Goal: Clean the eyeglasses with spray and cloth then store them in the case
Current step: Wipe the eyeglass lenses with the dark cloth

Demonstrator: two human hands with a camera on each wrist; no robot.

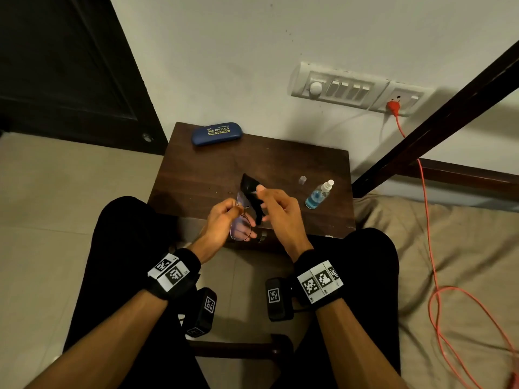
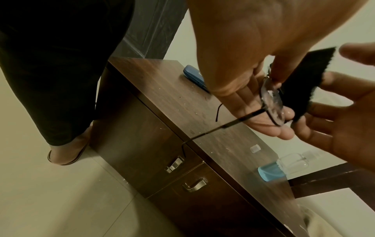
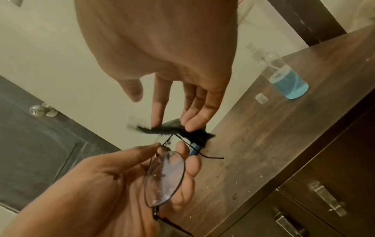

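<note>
Thin black-rimmed eyeglasses (image 1: 240, 227) hang over the table's near edge. My left hand (image 1: 237, 207) pinches them near the bridge, thumb and forefinger on the frame, other fingers behind the near lens (image 3: 166, 178). Droplets sit on that lens (image 2: 271, 102). My right hand (image 1: 262, 202) holds a black cloth (image 1: 252, 195) at its fingertips against the far lens; the cloth (image 3: 182, 130) hides that lens. The blue case (image 1: 216, 133) lies closed at the table's far left. A spray bottle (image 1: 318, 195) of blue liquid stands at the right, with its clear cap (image 1: 302, 179) off beside it.
The small dark wooden table (image 1: 280, 164) has drawers with metal handles (image 2: 174, 164) on its front and droplets on its top. My knees flank it. A bed (image 1: 449, 262) with an orange cable (image 1: 429, 248) lies to the right; a dark door (image 1: 70, 66) stands at the left.
</note>
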